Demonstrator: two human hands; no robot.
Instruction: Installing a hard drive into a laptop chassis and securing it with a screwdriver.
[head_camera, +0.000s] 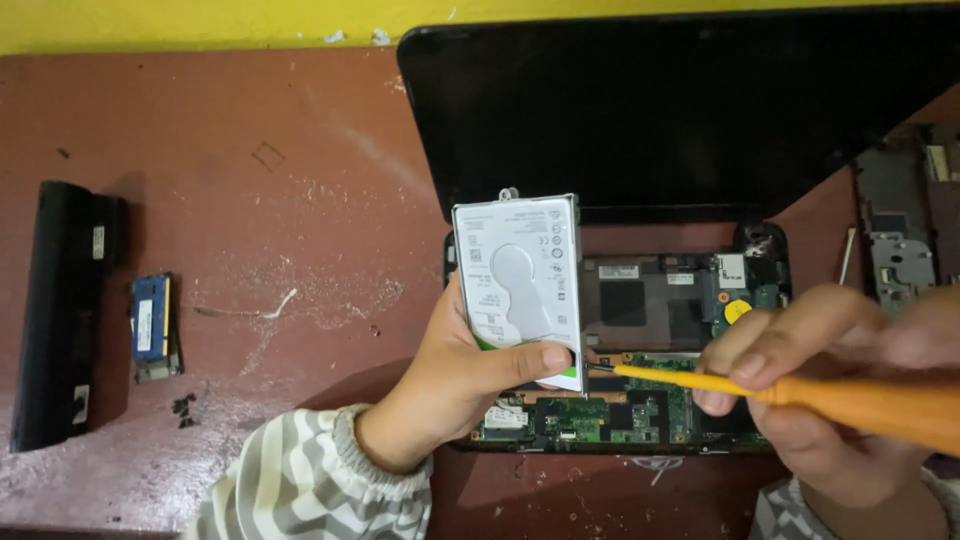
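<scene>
- The left hand (455, 375) is closed around the lower end of a hard drive (520, 285), thumb pressed across its white label near the bottom edge, and holds it upright, clear of the table.
- The right hand (810, 385) is curled shut on the orange handle of a screwdriver (790, 392); the shaft runs from the fingers toward the left hand, and its tip meets the drive's lower right corner, just beside the left thumb.
- Below both hands lies an opened laptop (640, 360), green circuit boards exposed, its dark lid (680, 110) lying flat beyond the drive.
- Well out past the left hand, on the reddish table (250, 200), sit a small blue memory module (153, 327) and a long black battery (60, 310).
- A few tiny black screws (184, 407) lie near the module.
</scene>
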